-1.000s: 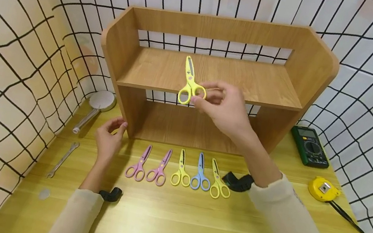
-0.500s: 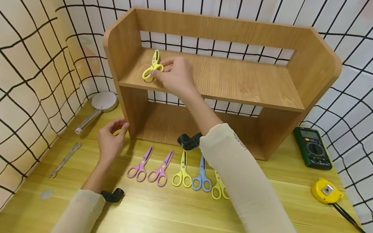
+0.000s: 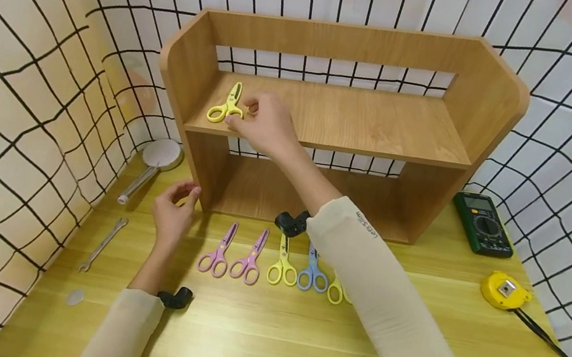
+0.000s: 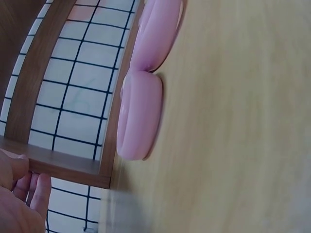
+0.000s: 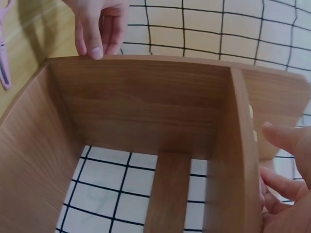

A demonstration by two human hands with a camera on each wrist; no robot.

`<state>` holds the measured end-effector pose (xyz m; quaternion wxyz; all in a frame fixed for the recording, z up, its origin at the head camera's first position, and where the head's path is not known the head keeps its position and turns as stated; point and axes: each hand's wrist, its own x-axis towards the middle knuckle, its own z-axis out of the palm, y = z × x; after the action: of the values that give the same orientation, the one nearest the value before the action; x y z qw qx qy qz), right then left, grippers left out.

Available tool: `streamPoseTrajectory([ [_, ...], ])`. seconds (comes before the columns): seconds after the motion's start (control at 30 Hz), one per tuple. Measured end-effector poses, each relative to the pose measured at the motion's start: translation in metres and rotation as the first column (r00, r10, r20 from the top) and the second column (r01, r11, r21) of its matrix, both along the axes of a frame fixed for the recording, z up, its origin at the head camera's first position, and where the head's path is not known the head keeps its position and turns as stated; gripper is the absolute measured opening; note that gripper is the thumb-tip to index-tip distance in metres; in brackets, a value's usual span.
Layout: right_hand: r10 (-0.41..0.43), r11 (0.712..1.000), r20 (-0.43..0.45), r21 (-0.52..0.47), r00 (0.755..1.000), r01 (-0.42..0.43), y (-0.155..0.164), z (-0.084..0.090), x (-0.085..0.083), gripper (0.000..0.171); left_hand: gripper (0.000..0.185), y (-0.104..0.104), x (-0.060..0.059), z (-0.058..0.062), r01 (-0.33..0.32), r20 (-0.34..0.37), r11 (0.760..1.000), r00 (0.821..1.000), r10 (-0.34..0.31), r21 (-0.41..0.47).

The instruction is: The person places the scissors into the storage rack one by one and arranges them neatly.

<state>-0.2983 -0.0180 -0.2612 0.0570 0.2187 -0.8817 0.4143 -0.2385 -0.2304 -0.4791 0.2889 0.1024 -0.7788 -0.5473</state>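
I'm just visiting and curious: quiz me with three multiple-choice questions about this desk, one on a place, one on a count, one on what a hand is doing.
1. Where are the yellow plastic scissors beside the right hand?
A. shelf's upper board
B. desk
C. floor

2. How many pink scissors lie in the desk row?
A. one
B. two
C. four

3. What does the left hand touch?
A. spanner
B. multimeter
C. wooden shelf

Answers: 1 A, they lie at the board's left end; 2 B, a first and a second; 3 C, fingertips on its left side panel.
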Motion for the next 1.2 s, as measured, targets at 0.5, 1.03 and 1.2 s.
streamPoseTrajectory([
  [0.5, 0.049, 0.995, -0.03, -0.082, 0.998, -0.051, 0.101, -0.048, 0.077, 0.042, 0.023, -0.012, 0.008, 0.001, -0.001, 0.033, 1.0, 0.999, 0.002, -0.028],
  [1.03, -0.033, 0.999, 0.188, 0.033, 0.982, 0.027, 0.197, -0.181, 0.125, 0.055, 0.024, -0.006, 0.001, 0.004, 0.029, 0.051, 0.999, 0.998, -0.027, -0.029],
  [1.2, -0.072, 0.994, 0.239, 0.099, 0.968, 0.05, 0.213, -0.205, 0.136, 0.067, 0.023, -0.006, 0.0, 0.003, 0.031, 0.047, 0.999, 0.998, -0.03, -0.032],
])
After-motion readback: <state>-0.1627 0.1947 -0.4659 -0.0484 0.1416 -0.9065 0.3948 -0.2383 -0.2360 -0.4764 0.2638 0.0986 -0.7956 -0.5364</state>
